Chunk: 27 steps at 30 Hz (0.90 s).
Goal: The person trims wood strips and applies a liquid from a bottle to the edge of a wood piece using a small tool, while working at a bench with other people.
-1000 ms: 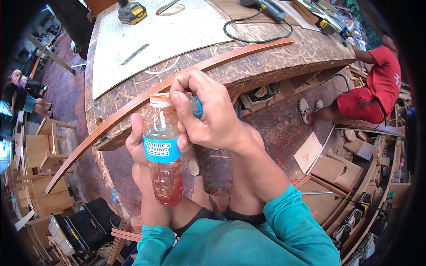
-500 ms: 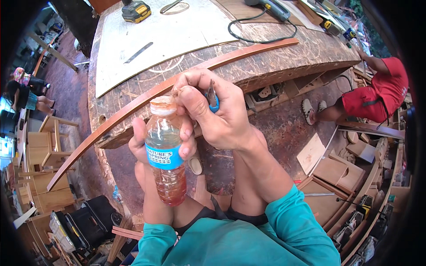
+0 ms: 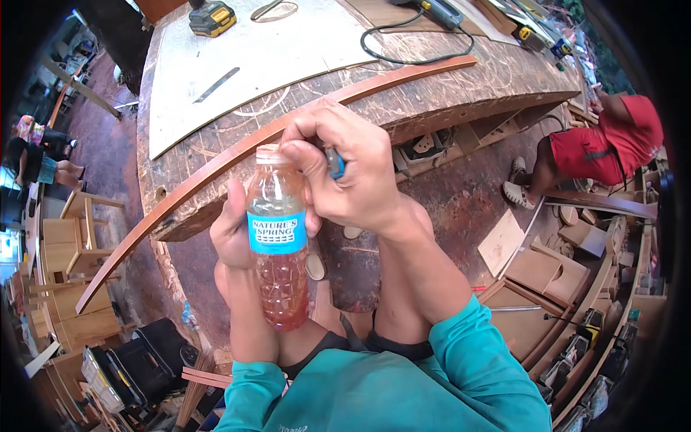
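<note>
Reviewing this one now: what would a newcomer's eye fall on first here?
Probably the clear bottle with a bright blue label and reddish liquid, near the picture's centre, held in the left hand while the right hand pinches at its mouth. Next, the long, reddish-brown wooden strip across the workbench behind the hands. Then the person in red at the right edge.

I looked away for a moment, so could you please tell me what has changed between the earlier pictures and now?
The bottle and the left hand around it have shifted slightly right. The co-worker in red has stepped a little to the right. Nothing was let go: the right hand stays at the bottle's mouth, keeping the blue tool. The long wooden strip on the workbench lies as it did.
</note>
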Motion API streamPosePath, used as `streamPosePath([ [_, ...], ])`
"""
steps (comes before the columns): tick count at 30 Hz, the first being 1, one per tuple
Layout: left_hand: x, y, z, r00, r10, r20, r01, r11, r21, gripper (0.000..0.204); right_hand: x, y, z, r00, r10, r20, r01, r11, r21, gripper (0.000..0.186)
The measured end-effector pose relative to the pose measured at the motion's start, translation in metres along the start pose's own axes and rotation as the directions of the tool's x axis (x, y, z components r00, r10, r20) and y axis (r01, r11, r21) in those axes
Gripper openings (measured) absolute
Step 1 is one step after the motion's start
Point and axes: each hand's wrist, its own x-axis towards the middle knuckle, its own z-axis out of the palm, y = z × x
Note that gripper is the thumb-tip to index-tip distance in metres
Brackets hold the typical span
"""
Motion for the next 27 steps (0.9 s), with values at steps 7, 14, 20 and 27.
streamPosePath([
  [7, 0.005, -0.005, 0.006, 0.997, 0.009, 0.082, -0.004, 0.998, -0.061, 0.078, -0.006, -0.010, 0.003, 0.972, 0.218, -0.086, -0.205, 0.970, 0.132, 0.011],
  [14, 0.003, -0.001, 0.002, 0.992, 0.006, 0.130, 0.001, 0.998, -0.060, 0.077, -0.004, -0.003, -0.002, 0.959, 0.282, 0.010, -0.276, 0.933, 0.231, 0.017],
  [20, -0.001, 0.001, 0.001, 0.998, 0.000, 0.067, 0.002, 1.000, -0.031, 0.077, -0.001, -0.003, -0.012, 0.988, 0.127, 0.085, -0.137, 0.981, 0.135, 0.009],
  [27, 0.001, 0.008, 0.003, 0.998, -0.036, -0.051, 0.050, 0.953, 0.299, 0.071, -0.002, 0.008, -0.009, 0.992, 0.029, 0.124, 0.002, 0.970, -0.243, 0.008],
])
